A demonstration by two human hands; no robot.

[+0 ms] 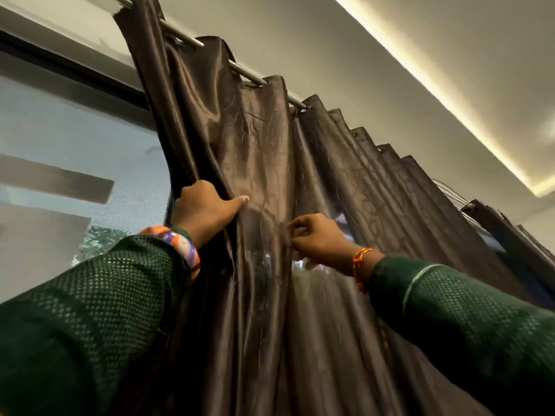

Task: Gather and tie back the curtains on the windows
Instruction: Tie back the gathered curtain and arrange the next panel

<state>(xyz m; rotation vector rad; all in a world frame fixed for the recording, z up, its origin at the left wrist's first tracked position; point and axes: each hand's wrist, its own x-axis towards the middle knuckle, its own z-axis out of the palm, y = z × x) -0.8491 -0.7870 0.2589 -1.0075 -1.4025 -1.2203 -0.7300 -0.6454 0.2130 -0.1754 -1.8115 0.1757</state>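
We look up along a shiny dark brown satin curtain (264,163) that hangs in deep folds from a silver metal curtain rod (192,40), threaded through its eyelets just under the white ceiling. Our left hand (207,208) is closed around the curtain's left edge, fingers wrapped behind the fabric and the thumb pressed flat on its front, bunching the cloth there. Our right hand (318,238) sits just beside it, lower and to the right, pinching a narrow fold of the same curtain between fingertips and thumb. Both arms wear dark green dotted sleeves (90,310); a thick orange, purple and white bangle (177,244) circles the left wrist and a thin red and yellow thread bracelet (360,265) the right. To the left of the curtain, the uncovered window glass (75,145) shows pale daylight below a dark frame. A warm strip of cove lighting (435,85) runs along the ceiling at upper right.
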